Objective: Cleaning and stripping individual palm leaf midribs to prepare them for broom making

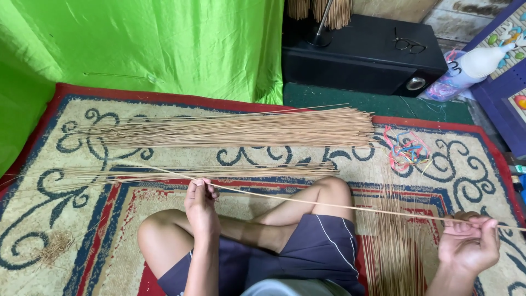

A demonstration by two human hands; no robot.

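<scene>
I sit cross-legged on a patterned carpet point(82, 219). A long thin tan stick point(329, 204) runs across my knees from upper left to lower right. My left hand point(201, 204) pinches it near its left part. My right hand point(468, 241) grips its right end. A large pile of similar sticks point(241, 129) lies across the carpet beyond my knees. A thinner row of sticks point(219, 172) lies just in front of my left hand. Another bunch of sticks point(392, 252) lies lengthwise by my right knee.
A green cloth point(137, 44) hangs at the back left. A black box point(361, 52) with eyeglasses point(410, 45) on it stands at the back. Coloured rubber bands point(408, 148) lie on the carpet at right, a white bottle point(476, 66) beyond. Loose fibre scraps point(55, 246) lie at left.
</scene>
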